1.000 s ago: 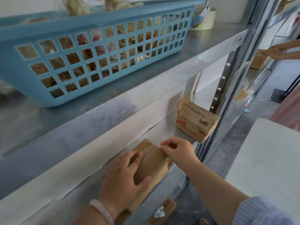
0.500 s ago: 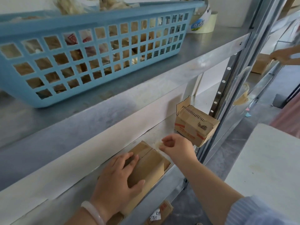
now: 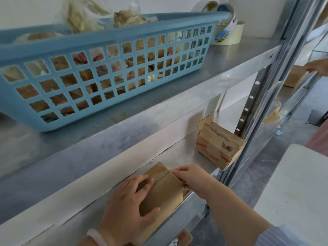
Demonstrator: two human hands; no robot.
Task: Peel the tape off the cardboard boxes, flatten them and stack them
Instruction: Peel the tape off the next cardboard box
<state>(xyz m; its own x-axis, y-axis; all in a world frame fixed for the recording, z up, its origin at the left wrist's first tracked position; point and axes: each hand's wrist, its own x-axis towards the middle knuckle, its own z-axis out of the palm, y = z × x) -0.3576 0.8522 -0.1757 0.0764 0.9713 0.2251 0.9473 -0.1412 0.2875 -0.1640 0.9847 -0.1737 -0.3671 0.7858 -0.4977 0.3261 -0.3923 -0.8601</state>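
Because peeling needs a steady box, the left hand (image 3: 131,208) lies spread and pressing on the plain brown cardboard box (image 3: 165,190) at 6 o'clock, I judge, while the right hand (image 3: 193,180) pinches at its top seam, the tape itself too faint to see. The box sits at the front edge of a dull grey metal shelf (image 3: 179,153), a red-printed cardboard box (image 3: 220,146) at 2 o'clock; above, a pale blue lattice plastic basket (image 3: 124,32) fills 10 o'clock, tape rolls (image 3: 229,32) at 1 o'clock.
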